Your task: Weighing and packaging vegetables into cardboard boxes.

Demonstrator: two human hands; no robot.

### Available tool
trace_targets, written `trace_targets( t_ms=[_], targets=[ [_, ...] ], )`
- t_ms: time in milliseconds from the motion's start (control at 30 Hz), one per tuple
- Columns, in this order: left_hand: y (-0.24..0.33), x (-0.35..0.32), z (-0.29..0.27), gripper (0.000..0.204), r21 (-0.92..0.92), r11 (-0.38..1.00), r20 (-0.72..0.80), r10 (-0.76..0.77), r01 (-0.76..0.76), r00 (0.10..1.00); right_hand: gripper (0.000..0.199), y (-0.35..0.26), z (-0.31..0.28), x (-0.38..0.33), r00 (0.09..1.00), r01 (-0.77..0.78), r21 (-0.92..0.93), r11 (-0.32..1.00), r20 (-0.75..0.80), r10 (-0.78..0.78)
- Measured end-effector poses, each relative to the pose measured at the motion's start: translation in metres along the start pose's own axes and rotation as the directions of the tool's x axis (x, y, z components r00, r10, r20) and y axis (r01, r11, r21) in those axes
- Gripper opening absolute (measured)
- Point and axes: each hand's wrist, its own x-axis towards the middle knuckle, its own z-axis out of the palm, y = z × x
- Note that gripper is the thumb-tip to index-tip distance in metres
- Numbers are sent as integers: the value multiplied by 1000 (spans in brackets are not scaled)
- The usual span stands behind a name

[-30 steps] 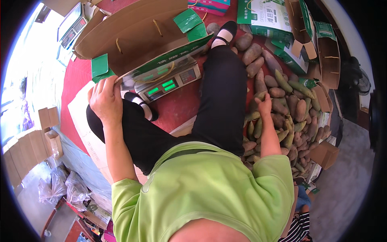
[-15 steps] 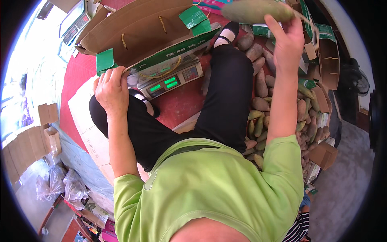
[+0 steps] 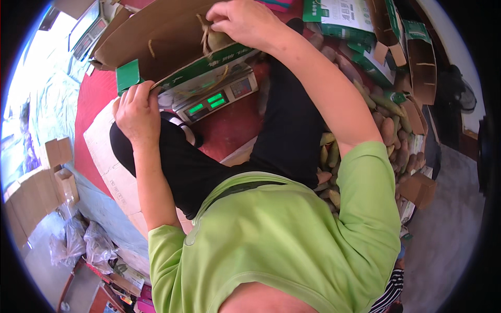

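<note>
My left hand (image 3: 138, 112) is closed on the near rim of an open cardboard box (image 3: 169, 31), beside its green corner flap. The box has a brown inside and a green printed side, and rests on a weighing scale (image 3: 214, 101) with lit green displays. My right hand (image 3: 245, 22) is over the box's right part, fingers curled at a greenish-brown root vegetable (image 3: 219, 40) with a stringy tail. That vegetable is partly inside the box, its lower part hidden by the rim. The fingers seem to grip its upper end, largely covered by the hand.
To my right lies a pile of brownish and greenish root vegetables (image 3: 389, 130). More green-and-white boxes (image 3: 347, 18) stand beyond it, with a black fan (image 3: 462, 94) at the far right. Another scale (image 3: 88, 31) stands far left; plastic bags (image 3: 99, 242) lie at lower left.
My right hand has swung left from above the pile to the box, bringing the root vegetable partly inside. My left hand stays on the rim, shifted slightly with the box.
</note>
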Motion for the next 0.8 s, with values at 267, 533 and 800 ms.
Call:
trace_targets(
  t_ms=[267, 533, 800],
  targets=[
    [-1, -4, 1, 10, 33, 999, 46, 5, -7, 999, 31, 39, -19, -85, 872, -74, 605, 793, -347, 346],
    [-3, -1, 9, 14, 62, 998, 41, 1, -3, 999, 24, 185, 74, -300, 623, -613, 322, 722, -364, 692],
    [-4, -2, 17, 16, 51, 999, 3, -8, 8, 1000, 38, 207, 225, -503, 87, -956, 285, 72, 39, 995]
  ],
)
